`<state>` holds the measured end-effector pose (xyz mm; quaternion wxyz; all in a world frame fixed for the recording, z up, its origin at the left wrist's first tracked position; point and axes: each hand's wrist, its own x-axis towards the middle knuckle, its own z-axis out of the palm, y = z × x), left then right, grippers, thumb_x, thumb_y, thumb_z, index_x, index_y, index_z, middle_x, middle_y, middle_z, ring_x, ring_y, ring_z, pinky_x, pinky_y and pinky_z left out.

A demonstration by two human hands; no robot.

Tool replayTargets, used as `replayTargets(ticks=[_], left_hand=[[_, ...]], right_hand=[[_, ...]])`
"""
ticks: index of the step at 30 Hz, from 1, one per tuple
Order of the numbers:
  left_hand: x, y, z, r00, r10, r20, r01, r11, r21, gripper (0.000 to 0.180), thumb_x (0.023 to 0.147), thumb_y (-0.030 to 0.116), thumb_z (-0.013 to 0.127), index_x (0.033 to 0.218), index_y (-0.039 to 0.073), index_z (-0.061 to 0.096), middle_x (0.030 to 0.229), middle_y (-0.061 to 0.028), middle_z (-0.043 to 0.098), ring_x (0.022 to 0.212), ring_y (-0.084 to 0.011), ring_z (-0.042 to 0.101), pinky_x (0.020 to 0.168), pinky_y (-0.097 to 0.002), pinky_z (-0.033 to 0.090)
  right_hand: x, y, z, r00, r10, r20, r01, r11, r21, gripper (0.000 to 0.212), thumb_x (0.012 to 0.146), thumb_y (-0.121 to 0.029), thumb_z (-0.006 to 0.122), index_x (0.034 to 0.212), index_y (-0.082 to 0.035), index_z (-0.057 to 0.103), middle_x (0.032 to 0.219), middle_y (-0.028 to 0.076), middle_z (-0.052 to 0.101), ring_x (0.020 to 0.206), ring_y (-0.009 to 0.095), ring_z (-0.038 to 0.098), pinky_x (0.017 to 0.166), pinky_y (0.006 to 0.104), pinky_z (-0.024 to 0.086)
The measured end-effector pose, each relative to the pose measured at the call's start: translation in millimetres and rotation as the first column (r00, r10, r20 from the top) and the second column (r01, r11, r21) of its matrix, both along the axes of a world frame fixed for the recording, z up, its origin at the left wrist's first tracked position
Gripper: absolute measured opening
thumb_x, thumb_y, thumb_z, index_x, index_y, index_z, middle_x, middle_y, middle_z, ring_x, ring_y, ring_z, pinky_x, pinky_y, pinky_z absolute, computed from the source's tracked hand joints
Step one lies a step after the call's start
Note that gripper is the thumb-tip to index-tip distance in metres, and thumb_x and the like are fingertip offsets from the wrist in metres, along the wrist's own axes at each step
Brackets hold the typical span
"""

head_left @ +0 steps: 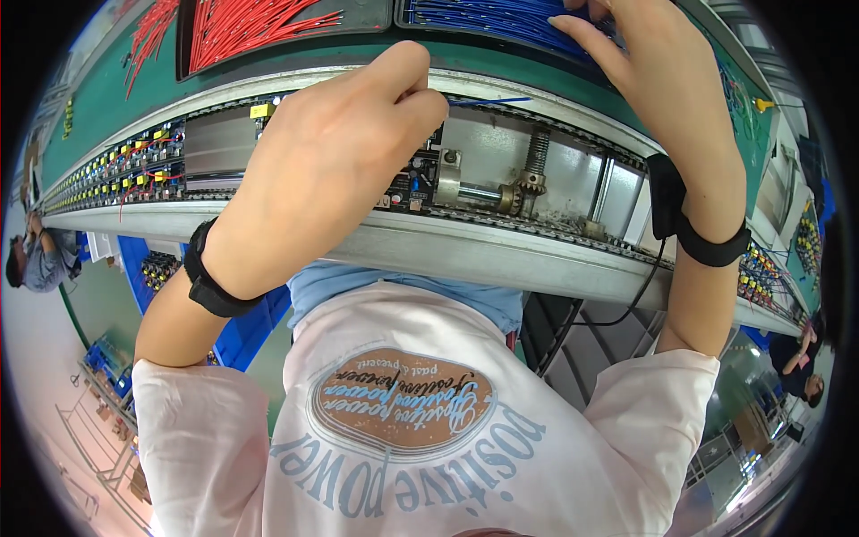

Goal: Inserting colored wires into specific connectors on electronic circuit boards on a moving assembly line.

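Note:
My left hand [358,134] is closed in a pinch on a blue wire [497,102], whose free length sticks out to the right of the fingers. It hovers over a dark circuit board [416,183] on the conveyor line, hiding most of that board. A yellow block component [261,111] shows beside the hand. My right hand [640,45] is at the far right, over a black tray [465,34] of blue wires [501,16]. Its thumb is stretched out, apart from the fingers, which the upper edge partly cuts off.
Red wires [259,31] fill another tray at the far left. The conveyor rail [537,259] crosses in front of me, with a gear and shaft [514,195] exposed. More populated boards [125,170] line the left. A black cord [626,313] hangs from my right wristband.

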<state>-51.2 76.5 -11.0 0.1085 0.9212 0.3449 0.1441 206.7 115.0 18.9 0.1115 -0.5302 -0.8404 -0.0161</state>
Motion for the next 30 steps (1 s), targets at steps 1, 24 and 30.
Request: replayTargets(ticks=[1, 24, 30], left_hand=[[-0.6, -0.9, 0.9, 1.0, -0.002, -0.018, 0.002, 1.0, -0.006, 0.009, 0.086, 0.002, 0.071, 0.094, 0.001, 0.067, 0.092, -0.0087, 0.056, 0.073, -0.0306, 0.061, 0.064, -0.0405, 0.049], [4.7, 1.2, 4.9, 0.996, -0.058, -0.064, 0.067, 0.989, 0.134, 0.015, 0.078, 0.004, 0.066, 0.092, 0.004, 0.063, 0.091, -0.0073, 0.051, 0.077, -0.0272, 0.062, 0.065, -0.0396, 0.051], [2.7, 11.1, 12.7, 0.985, -0.089, -0.147, 0.107, 0.988, 0.115, 0.016, 0.083, -0.001, 0.067, 0.098, 0.001, 0.067, 0.091, -0.0067, 0.057, 0.076, -0.0253, 0.064, 0.066, -0.0356, 0.052]], right_hand=[[-0.2, 1.0, -2.5, 0.999, 0.036, 0.004, -0.036, 0.999, 0.029, 0.012, 0.09, -0.013, 0.073, 0.091, -0.003, 0.067, 0.086, 0.01, 0.062, 0.086, 0.031, 0.063, 0.079, 0.0404, 0.051], [-7.5, -6.9, 6.5, 0.987, 0.002, 0.163, -0.033, 0.981, 0.189, 0.005, 0.089, -0.006, 0.069, 0.094, -0.005, 0.069, 0.088, 0.01, 0.062, 0.087, 0.029, 0.06, 0.083, 0.039, 0.049], [-0.5, -9.3, 13.9, 0.937, -0.075, 0.342, 0.013, 0.984, 0.178, 0.009, 0.09, -0.004, 0.066, 0.095, -0.003, 0.073, 0.088, 0.011, 0.063, 0.088, 0.029, 0.062, 0.083, 0.0393, 0.05]])
